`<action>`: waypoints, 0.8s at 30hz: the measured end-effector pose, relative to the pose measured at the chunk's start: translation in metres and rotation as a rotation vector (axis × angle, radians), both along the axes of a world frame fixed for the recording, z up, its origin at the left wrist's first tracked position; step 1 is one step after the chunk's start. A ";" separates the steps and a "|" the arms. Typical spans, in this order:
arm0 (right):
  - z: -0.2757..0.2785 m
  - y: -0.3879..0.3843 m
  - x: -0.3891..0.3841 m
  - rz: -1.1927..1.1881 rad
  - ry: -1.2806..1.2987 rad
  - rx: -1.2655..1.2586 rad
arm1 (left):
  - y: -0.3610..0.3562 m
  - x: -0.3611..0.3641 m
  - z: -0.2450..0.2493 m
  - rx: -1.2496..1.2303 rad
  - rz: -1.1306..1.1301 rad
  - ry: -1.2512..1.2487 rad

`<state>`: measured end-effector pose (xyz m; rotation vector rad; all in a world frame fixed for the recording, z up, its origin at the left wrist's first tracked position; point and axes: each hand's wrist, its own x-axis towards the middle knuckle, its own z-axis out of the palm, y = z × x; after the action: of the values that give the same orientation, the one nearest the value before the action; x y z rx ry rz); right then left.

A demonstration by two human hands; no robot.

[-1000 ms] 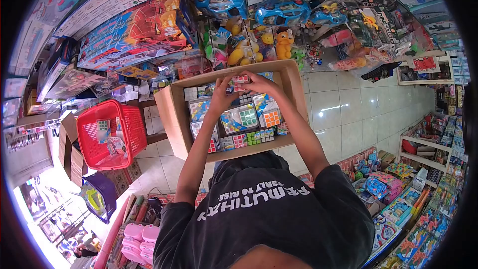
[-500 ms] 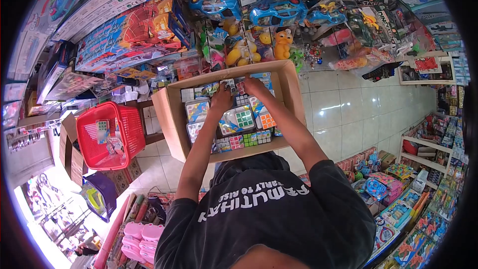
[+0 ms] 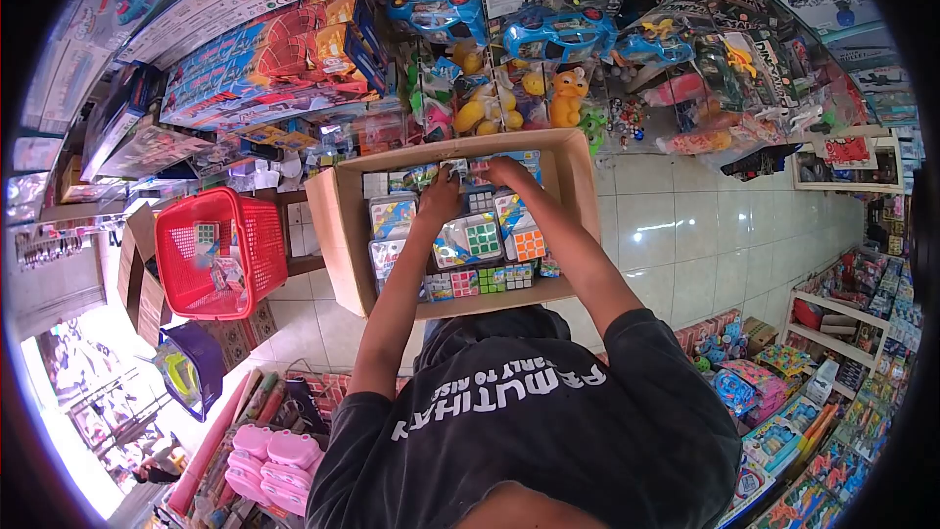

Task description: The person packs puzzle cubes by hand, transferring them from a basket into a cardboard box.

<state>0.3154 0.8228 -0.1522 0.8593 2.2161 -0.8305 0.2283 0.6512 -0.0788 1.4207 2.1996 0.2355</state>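
Packaged puzzle cubes fill an open cardboard box point(image 3: 343, 235) in front of me. My left hand point(image 3: 443, 194) reaches in to the far row, fingers bent and closed on a small cube pack point(image 3: 456, 170). Just right of it, my right hand point(image 3: 507, 174) closes on the same row; its fingertips are partly hidden. Nearer to me, a pack with a green-faced puzzle cube point(image 3: 482, 239) and one with an orange-faced cube point(image 3: 529, 244) lie face up. Several more cubes point(image 3: 480, 281) stand in a row along the box's near wall.
A red plastic basket point(image 3: 269, 255) holding a few packs stands left of the box. Hanging dinosaur toy packs point(image 3: 558, 34) and stacked toy boxes point(image 3: 264, 69) line the far side. Tiled floor point(image 3: 676, 206) stretches right, toward toy shelves point(image 3: 842, 318). Pink cases point(image 3: 274, 465) sit lower left.
The view has shifted slightly, so the scene sits a little farther right and lower. Both hands stay at the box's far row, with only small finger movement.
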 end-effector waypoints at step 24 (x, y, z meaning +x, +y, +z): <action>0.137 -0.013 0.062 -0.059 0.559 -0.049 | -0.071 0.042 0.102 0.569 0.443 -0.633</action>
<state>0.3778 0.8097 -0.0154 0.7331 2.6360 -1.2702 0.2707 0.5805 0.0236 0.8827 1.9241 1.3517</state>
